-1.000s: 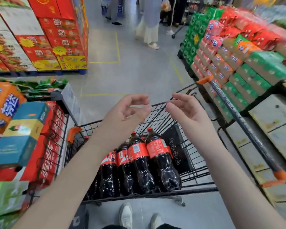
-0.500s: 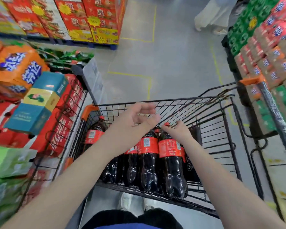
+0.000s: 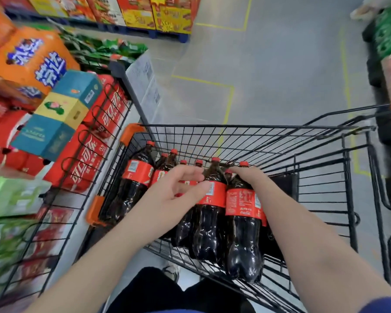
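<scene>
We look down into a black wire-mesh shopping cart. Its front rim crosses mid-view, and an orange plastic corner guard sits at the basket's 10 o'clock.

Dark plastic cola bottles with red caps and red wrap labels lie packed side by side in the basket's 9 o'clock half, caps toward 12. Bare mesh shows in the 3 o'clock half, leaving room beside the row.

Right hand: fingers curled over the neck and shoulder of the cola bottle lying nearest 5 o'clock, gripping it.

Left hand: open, fingers relaxed and spread above the middle bottles, thumb at a neighbouring label. We cannot tell whether it makes contact.

The bottle skins are glossy and lobed at the base; the mesh wires are thin and straight.

At 9 o'clock, just beside the cart, a second black wire cage holds red shrink-wrapped cartons, with a teal-and-yellow cardboard box on top.

At 12 o'clock there is a wide stretch of smooth grey floor with yellow painted lines.
</scene>
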The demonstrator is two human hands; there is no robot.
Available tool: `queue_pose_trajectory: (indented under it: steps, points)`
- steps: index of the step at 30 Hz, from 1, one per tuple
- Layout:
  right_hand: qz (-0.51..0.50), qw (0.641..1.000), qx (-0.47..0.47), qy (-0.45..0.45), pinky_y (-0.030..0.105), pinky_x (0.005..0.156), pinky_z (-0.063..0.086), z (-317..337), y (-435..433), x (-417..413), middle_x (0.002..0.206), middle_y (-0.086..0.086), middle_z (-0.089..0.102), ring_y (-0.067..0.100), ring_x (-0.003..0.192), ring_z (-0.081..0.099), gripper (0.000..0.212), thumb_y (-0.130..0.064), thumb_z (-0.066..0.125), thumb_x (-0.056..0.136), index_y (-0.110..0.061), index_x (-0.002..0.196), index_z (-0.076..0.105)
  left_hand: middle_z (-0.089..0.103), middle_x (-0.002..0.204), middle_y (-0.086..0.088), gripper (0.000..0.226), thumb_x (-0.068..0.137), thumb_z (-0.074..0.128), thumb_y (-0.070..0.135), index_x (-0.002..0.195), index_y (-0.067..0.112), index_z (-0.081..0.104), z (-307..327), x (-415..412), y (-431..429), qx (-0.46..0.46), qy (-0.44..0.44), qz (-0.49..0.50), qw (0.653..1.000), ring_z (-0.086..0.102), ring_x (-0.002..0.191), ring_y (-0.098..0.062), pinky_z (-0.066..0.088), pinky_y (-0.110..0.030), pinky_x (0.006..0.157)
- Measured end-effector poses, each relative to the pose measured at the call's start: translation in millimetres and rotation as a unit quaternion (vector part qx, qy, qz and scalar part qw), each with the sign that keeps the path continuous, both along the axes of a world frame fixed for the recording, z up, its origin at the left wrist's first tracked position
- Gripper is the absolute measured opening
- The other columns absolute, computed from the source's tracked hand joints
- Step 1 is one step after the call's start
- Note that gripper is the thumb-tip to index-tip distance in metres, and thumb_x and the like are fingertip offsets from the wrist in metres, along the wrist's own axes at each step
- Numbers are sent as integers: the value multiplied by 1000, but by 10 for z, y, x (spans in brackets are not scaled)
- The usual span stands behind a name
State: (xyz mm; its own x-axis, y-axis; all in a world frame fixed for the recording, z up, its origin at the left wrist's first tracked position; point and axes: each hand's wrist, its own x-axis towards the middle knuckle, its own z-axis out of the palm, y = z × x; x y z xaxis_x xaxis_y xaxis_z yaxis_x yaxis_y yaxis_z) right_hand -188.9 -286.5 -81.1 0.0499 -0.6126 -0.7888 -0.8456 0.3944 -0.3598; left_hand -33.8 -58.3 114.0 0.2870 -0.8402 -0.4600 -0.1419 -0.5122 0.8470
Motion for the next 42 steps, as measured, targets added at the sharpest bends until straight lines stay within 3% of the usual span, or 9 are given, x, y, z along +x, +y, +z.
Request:
queue_pose_trajectory:
  steps: [4,10,13,16,22,27,29,33,42]
  points:
    - [-16,999,28,4,36,74,49,-50,-63,27,91,6,60,22,75,60,63,-53,79,87,-9,126,58,66,126,32,48,83,63,68,127,48,61,-94,-30,-15,22,4,-1,1000,66,115,6,52,-34,106]
    - [-13,1000,-13,-14,31,69,50,3,-10,-24,104,9,67,24,84,65,49,-48,72,89,-5,112,64,66,125,32,33,92,68,62,122,51,63,-412,-96,-72,73,17,-26,997,65,115,7,56,-38,104]
    - [-35,998,-48,-31,32,73,51,116,2,-159,95,8,71,24,81,66,31,-43,69,88,-12,88,67,64,127,29,49,90,69,65,134,46,59,-615,-222,-127,99,27,-51,993,65,113,6,54,-31,105]
    - [-65,994,-79,-36,33,73,51,258,53,-346,90,7,69,23,79,64,29,-43,66,90,-15,81,65,57,139,20,71,92,71,58,152,35,44,-861,-410,-161,139,39,-103,984,59,121,1,47,-18,94]
    - [-108,979,-162,-65,36,73,46,573,209,-586,80,2,65,22,76,59,29,-44,63,91,-17,79,64,35,165,5,124,72,90,58,166,31,14,-1390,-739,-181,199,84,-170,962,38,149,-14,36,-36,121]
    - [-141,963,-214,-78,35,65,45,785,423,-682,75,1,65,23,73,61,29,-42,63,91,-19,72,59,35,167,5,135,69,97,45,167,28,6,-1579,-1010,-211,211,92,-232,945,35,152,-14,28,-36,127]
    - [-147,957,-236,-87,33,61,39,869,515,-718,71,0,62,21,68,57,30,-39,62,92,-19,71,55,41,163,7,128,73,97,36,166,29,9,-1595,-1075,-218,218,95,-253,938,40,145,-11,28,-28,122]
    - [-168,949,-254,-84,31,56,33,950,635,-811,71,-1,61,16,67,56,28,-37,61,95,-16,77,57,46,158,10,125,70,99,33,164,30,15,-1679,-1134,-219,210,104,-263,936,44,143,-12,33,-35,124]
    - [-235,924,-282,-107,31,56,35,1252,752,-964,68,-1,58,18,66,55,31,-33,62,96,-16,72,53,58,144,19,133,49,102,52,158,36,27,-1680,-1185,-264,144,64,-266,951,55,134,-8,42,-42,121]
